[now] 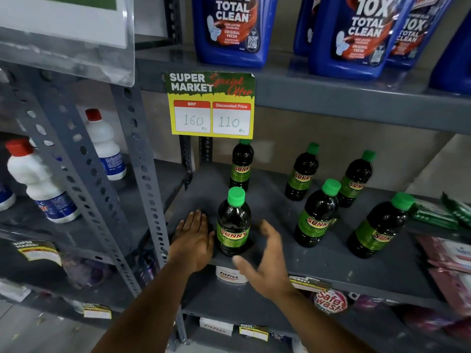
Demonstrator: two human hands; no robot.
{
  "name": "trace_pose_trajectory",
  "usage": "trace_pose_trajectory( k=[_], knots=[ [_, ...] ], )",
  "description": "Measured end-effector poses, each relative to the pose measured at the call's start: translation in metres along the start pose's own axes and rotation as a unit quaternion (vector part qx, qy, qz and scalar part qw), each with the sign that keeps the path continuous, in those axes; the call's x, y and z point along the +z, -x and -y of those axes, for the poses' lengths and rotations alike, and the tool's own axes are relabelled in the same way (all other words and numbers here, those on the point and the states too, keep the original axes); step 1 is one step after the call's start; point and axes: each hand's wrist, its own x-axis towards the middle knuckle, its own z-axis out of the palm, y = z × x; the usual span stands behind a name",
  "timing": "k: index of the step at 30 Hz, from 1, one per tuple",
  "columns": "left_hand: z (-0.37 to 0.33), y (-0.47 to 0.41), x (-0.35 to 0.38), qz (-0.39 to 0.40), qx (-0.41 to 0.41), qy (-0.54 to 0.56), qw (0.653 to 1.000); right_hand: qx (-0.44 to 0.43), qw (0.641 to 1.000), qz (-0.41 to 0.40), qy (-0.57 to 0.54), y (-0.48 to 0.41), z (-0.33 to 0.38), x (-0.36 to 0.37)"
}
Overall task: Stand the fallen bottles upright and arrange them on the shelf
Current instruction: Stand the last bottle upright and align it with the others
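Your right hand (265, 261) is nearest, fingers spread and loose, blurred, just right of the front bottle (233, 222) and holding nothing. Your left hand (195, 238) lies flat, palm down, fingers together on the matte grey metal shelf (331, 266), its edge beside the bottle's base; you grasp nothing with it either. The front bottle stands upright near the shelf's front edge: dark glossy plastic, rounded shoulders, ribbed green cap, green-yellow "SUNNY" label. Further right and back, five more bottles (317, 215) of the same kind stand upright, well apart. Above them a glossy card price tag (210, 105) hangs from the upper shelf, which carries blue jugs (232, 29).
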Motion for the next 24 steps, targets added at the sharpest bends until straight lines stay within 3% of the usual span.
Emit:
trace_pose_trajectory(
  k=[3, 5, 7, 9, 12, 24],
  knots=[
    [0.000, 0.000, 0.001, -0.015, 0.002, 0.002, 1.000, 0.031, 0.957, -0.270, 0.100, 0.006, -0.023, -0.026],
    [0.000, 0.000, 0.002, -0.015, 0.003, 0.004, 1.000, 0.103, 0.920, -0.363, 0.109, -0.008, -0.043, -0.052],
    [0.001, -0.001, 0.003, -0.016, 0.002, 0.003, 1.000, 0.135, 0.932, -0.333, 0.054, -0.025, -0.059, -0.078],
    [0.000, -0.002, 0.003, -0.011, -0.001, 0.002, 1.000, 0.139, 0.966, -0.219, -0.009, -0.036, -0.070, -0.097],
    [-0.001, -0.001, 0.002, -0.012, -0.003, 0.000, 1.000, 0.158, 0.981, -0.112, 0.007, -0.041, -0.081, -0.103],
    [-0.003, 0.003, -0.003, -0.022, -0.010, 0.011, 1.000, 0.193, 0.974, -0.122, 0.008, 0.004, -0.065, -0.092]
  ],
)
